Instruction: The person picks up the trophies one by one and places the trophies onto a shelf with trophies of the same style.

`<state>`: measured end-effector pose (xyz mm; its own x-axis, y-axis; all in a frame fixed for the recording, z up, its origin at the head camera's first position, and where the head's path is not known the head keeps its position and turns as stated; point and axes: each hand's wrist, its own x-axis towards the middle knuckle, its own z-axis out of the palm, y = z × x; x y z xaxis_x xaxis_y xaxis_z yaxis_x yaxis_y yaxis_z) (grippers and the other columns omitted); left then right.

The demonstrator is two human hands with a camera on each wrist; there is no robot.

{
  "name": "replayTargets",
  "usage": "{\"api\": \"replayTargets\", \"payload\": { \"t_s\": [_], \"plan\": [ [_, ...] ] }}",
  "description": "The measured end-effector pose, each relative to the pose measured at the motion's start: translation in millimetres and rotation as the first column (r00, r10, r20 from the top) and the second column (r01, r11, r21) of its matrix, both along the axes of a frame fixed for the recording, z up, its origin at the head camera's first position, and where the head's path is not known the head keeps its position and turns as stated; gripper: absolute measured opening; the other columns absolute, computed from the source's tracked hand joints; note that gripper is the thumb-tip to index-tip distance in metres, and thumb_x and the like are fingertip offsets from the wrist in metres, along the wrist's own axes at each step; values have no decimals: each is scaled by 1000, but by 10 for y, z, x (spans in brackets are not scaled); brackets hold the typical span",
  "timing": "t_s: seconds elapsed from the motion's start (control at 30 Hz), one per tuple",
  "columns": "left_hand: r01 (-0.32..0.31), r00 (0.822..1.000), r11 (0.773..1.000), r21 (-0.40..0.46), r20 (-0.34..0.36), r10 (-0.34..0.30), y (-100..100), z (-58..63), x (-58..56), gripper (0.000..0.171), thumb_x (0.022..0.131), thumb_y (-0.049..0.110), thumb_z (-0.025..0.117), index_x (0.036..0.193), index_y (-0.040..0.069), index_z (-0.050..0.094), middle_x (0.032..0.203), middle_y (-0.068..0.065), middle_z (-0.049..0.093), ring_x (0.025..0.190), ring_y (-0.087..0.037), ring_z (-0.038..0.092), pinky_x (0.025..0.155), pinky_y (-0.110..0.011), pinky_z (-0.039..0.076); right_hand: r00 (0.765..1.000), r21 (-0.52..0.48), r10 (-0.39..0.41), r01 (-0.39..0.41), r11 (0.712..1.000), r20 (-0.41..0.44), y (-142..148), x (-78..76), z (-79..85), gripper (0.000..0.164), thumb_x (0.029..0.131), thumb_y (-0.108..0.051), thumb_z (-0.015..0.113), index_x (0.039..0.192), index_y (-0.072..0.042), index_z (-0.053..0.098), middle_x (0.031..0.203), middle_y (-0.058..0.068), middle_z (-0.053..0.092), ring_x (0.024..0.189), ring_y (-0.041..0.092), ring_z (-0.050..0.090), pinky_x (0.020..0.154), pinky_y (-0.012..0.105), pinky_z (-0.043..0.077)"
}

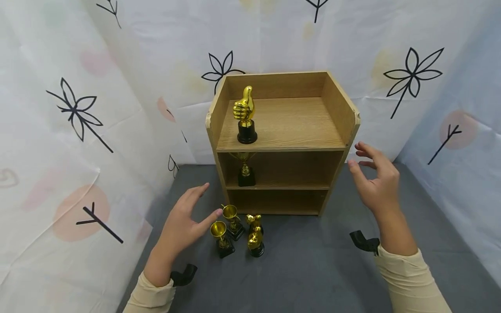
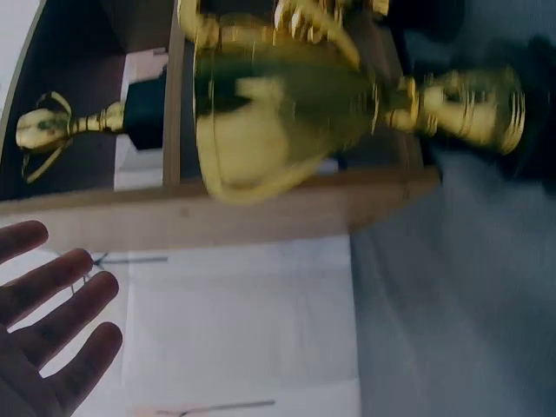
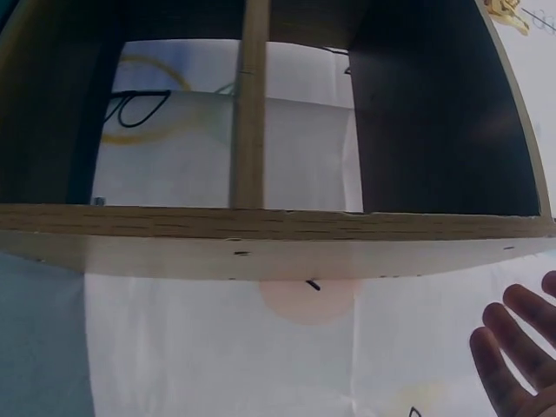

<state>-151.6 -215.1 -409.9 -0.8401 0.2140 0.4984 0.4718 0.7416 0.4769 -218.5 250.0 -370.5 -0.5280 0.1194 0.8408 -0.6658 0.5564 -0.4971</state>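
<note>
My left hand hovers with fingers spread, just left of several small trophies on the table. Closest to it stand two gold cup trophies on black bases; one cup looms large in the left wrist view. Right beside them are two small gold figure trophies, one partly behind the other. On the wooden shelf's top level, toward the left, stands a gold thumbs-up trophy. Another cup trophy sits on the level below, its top partly hidden. My right hand is held beside the shelf's right side, fingers apart, holding nothing.
Grey cloth covers the table. White fabric walls with drawn flowers surround it on the left, back and right. The shelf stands near the back wall, and its lowest level lies close to the tabletop. Black straps sit at both wrists.
</note>
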Motion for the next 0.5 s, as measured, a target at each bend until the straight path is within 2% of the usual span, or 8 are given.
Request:
{"api": "replayTargets", "payload": {
  "t_s": [0.17, 0.27, 0.37, 0.5],
  "plan": [
    [50, 999, 998, 26, 10, -50, 111, -54, 44, 74, 92, 38, 85, 157, 22, 53, 149, -3, 60, 139, -28, 58, 109, -58, 52, 999, -33, 6, -4, 999, 44, -38, -36, 51, 42, 95, -4, 72, 136, 4, 69, 129, 27, 72, 116, -9, 64, 93, 5, 49],
    [82, 997, 995, 49, 4, -82, 184, -57, 90, 73, 91, 35, 86, 155, 22, 55, 148, -2, 61, 139, -27, 57, 110, -57, 51, 997, -27, 8, -5, 1000, 79, -62, -48, 90, 43, 96, -5, 72, 139, 1, 68, 133, 24, 71, 117, -10, 63, 94, 5, 49],
    [116, 993, 992, 49, 5, -117, 269, -60, 129, 72, 92, 35, 85, 156, 23, 54, 147, 0, 61, 138, -24, 58, 110, -54, 52, 995, -21, 14, -12, 1000, 97, -92, -73, 125, 45, 97, -6, 72, 141, -3, 67, 135, 22, 70, 119, -10, 62, 95, 6, 48],
    [158, 987, 987, 29, 20, -158, 383, -46, 184, 72, 94, 37, 84, 157, 22, 53, 148, 2, 60, 137, -21, 60, 109, -51, 53, 995, -39, 19, -16, 999, 96, -150, -120, 152, 43, 98, -10, 72, 140, -1, 68, 131, 24, 71, 118, -10, 61, 92, 5, 48]
  ]
}}
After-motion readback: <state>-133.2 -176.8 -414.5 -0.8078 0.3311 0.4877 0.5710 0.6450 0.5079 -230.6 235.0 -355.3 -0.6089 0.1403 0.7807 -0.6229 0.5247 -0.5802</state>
